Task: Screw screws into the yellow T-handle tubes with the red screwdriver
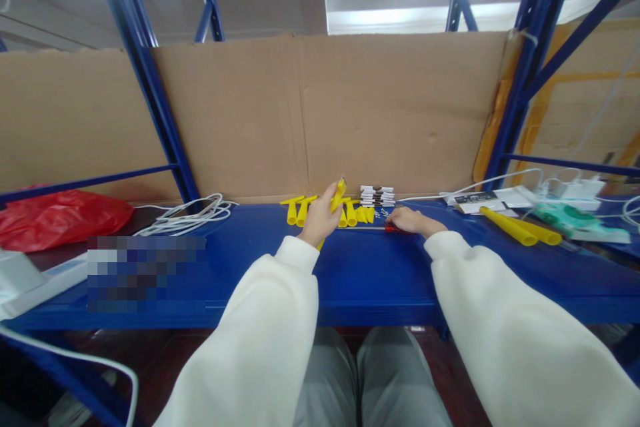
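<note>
My left hand (320, 219) is closed around a yellow tapered tube (339, 193), raised at a slant above the shelf. Below and beside it, several more yellow tapered tubes (292, 213) lie in a row, some partly hidden by the hand. To their right is a cluster of small yellow pieces (367, 215). My right hand (411, 220) rests low on the blue surface, fingers curled over a red-handled screwdriver (394, 228), whose thin shaft points left. Just beyond those fingers lie small metal bits, perhaps screws (383, 211). A stack of white-and-black packets (377, 196) stands behind them.
Cardboard (400, 113) backs the blue shelf (370, 273), between blue uprights. At right are two longer yellow tubes (515, 227), a green-and-white packet (575, 220) and white cables. At left sit coiled white cable (193, 215), a red plastic bag (65, 217) and a blurred patch.
</note>
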The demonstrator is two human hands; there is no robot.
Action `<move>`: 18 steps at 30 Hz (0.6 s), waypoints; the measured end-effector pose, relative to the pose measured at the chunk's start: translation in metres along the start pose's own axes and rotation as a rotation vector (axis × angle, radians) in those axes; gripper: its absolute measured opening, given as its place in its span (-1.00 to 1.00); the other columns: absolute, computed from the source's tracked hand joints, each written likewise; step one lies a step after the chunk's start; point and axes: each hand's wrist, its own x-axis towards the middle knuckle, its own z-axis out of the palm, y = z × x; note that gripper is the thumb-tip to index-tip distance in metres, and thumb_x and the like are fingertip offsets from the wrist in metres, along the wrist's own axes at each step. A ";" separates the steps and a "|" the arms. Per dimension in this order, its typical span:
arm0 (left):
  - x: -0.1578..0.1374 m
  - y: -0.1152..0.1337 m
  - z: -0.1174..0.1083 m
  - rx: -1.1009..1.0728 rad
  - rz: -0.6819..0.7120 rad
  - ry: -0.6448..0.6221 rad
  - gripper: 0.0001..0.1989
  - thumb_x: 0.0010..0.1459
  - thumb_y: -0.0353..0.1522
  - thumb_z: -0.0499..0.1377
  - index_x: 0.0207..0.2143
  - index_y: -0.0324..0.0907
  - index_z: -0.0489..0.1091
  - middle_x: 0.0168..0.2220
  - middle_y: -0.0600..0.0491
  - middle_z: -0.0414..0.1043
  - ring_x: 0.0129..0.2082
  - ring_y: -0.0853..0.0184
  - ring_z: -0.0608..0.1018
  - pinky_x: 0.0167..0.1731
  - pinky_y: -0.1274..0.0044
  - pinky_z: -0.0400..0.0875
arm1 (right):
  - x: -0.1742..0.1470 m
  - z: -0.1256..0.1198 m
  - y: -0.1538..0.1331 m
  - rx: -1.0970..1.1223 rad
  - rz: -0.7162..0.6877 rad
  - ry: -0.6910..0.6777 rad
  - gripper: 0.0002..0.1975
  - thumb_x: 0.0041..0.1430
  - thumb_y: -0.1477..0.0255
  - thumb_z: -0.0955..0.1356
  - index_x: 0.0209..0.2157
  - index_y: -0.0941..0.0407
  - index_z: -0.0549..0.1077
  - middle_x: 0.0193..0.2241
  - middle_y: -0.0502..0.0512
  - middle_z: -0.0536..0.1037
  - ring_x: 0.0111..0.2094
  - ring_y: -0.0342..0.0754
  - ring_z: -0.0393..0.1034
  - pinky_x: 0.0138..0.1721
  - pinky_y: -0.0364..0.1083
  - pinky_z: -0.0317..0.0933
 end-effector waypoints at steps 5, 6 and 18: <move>0.000 0.004 -0.001 0.030 -0.008 -0.028 -0.43 0.18 -0.45 0.17 0.26 -0.13 0.31 0.03 -0.06 0.59 0.06 0.20 0.60 0.10 0.41 0.45 | -0.002 -0.003 -0.020 -0.071 0.069 -0.070 -0.52 0.27 0.52 0.17 -0.04 -0.08 0.64 0.16 0.12 0.53 0.23 0.24 0.29 0.18 0.30 0.15; 0.000 0.005 -0.001 0.036 -0.008 -0.039 -0.43 0.18 -0.45 0.16 0.27 -0.14 0.31 0.05 -0.06 0.58 0.06 0.20 0.60 0.10 0.41 0.45 | -0.002 -0.003 -0.022 -0.072 0.066 -0.069 -0.51 0.27 0.52 0.16 -0.02 -0.07 0.64 0.17 0.14 0.52 0.23 0.25 0.28 0.17 0.30 0.15; -0.003 0.015 0.002 0.079 0.037 -0.172 -0.39 0.21 -0.51 0.14 0.32 -0.12 0.28 0.15 -0.05 0.51 0.11 0.20 0.56 0.15 0.37 0.43 | 0.014 0.006 -0.021 -0.042 0.093 -0.055 -0.49 0.28 0.46 0.18 0.13 -0.09 0.56 0.16 0.25 0.49 0.22 0.32 0.25 0.21 0.31 0.06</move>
